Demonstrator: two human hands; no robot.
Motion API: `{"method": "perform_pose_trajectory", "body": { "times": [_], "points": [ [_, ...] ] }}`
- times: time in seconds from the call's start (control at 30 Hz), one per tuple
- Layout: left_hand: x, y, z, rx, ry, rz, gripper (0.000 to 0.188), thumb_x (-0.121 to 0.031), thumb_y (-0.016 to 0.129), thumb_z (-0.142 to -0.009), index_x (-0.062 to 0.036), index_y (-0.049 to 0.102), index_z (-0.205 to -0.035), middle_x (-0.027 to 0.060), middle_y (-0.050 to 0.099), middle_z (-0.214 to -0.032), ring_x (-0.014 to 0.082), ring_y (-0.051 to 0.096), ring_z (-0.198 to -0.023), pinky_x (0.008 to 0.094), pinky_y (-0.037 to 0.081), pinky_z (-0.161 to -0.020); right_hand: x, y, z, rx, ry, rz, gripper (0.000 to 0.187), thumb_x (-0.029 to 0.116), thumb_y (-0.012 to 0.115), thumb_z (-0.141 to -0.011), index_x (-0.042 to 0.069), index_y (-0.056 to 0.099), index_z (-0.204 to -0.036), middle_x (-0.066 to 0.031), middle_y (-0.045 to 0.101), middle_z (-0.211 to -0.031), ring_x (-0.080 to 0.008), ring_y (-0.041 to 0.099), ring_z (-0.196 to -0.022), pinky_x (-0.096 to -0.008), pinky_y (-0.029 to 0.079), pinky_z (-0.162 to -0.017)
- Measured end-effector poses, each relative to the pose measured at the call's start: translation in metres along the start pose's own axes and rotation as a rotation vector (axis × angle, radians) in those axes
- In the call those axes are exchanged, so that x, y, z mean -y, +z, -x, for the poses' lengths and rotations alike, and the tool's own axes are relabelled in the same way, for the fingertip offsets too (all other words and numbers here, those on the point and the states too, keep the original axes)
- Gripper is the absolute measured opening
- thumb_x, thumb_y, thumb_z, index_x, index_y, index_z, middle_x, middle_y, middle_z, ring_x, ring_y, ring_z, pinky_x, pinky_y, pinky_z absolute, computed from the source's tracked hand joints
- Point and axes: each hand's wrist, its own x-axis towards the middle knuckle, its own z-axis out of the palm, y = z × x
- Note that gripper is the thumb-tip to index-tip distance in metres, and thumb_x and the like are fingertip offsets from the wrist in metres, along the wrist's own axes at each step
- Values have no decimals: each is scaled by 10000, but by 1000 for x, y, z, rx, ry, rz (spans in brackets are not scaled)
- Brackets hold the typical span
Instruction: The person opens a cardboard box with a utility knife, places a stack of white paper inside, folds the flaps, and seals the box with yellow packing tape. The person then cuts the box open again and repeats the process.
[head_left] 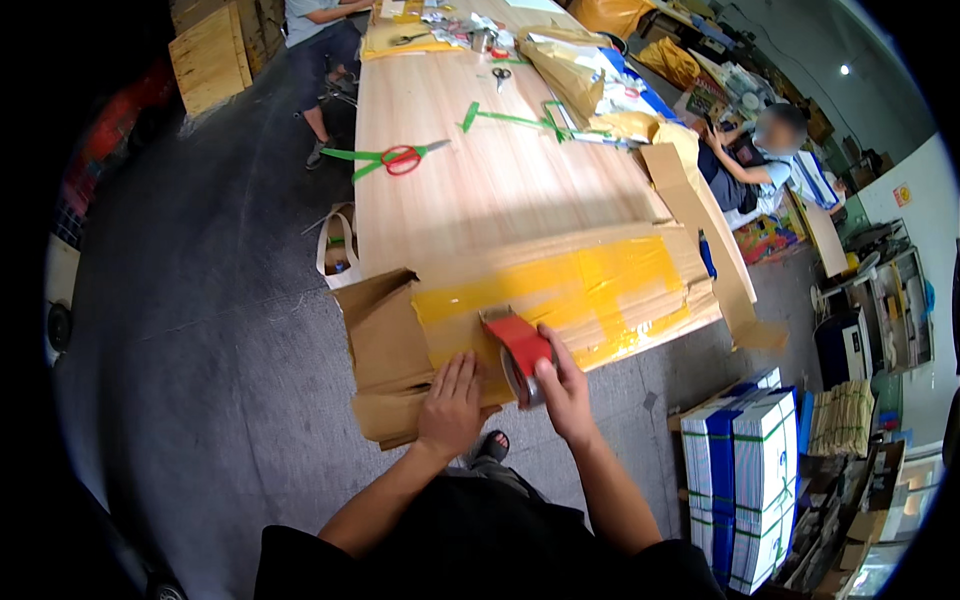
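A flat cardboard package lies across the near end of the table, with wide strips of yellow packing tape over its top. Its left end has loose, creased cardboard flaps. My right hand grips a red tape dispenser, held tilted over the package's near edge. My left hand lies on the package just left of the dispenser, fingers stretched out and pressing down.
Red-handled scissors and green strap pieces lie farther up the table. A blue cutter rests at the right on cardboard. Strapped stacks stand on the floor at right. One person sits at right; another stands at far left.
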Motion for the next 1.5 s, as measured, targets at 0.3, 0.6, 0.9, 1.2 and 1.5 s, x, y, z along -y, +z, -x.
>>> {"method": "perform_pose_trajectory", "body": {
  "times": [0.3,0.6,0.9,1.2,1.5],
  "points": [
    [1,-7,1,-8,20,-34,716,-388,762,-763,39,532,-1291,209,512,-1381,375,471,-1295,488,334,-1118,10,-37,187,46,437,-113,576,110,612,-955,71,388,-1484,-41,662,-904,-88,595,-688,-247,509,-652],
    [-40,-5,-44,164,132,-66,953,-393,794,-717,81,341,-1408,302,315,-1489,437,273,-1408,558,180,-1169,-5,-21,140,35,205,118,565,292,624,-958,116,422,-1455,-225,697,-1003,-250,710,-771,-338,541,-724],
    [-49,15,-54,300,265,-332,1068,-420,822,-683,70,286,-1466,337,262,-1506,451,209,-1442,543,133,-1192,-44,-76,207,-235,547,273,493,382,679,-866,25,603,-1197,-193,701,-994,-350,690,-917,-393,538,-810],
    [26,49,-90,169,-46,-184,848,-549,488,-944,89,287,-1466,259,238,-1565,373,168,-1477,543,77,-1190,-108,-140,255,-680,674,169,489,175,617,-876,-101,524,-1269,-165,673,-865,-181,651,-583,-332,555,-498],
    [82,36,-208,360,-331,1,540,-526,429,-976,-53,636,-1138,225,681,-958,411,635,-939,495,467,-902,-92,-174,200,-488,627,518,533,252,642,-857,-91,552,-1255,-188,692,-928,-256,705,-848,-353,547,-735]
  ]
}}
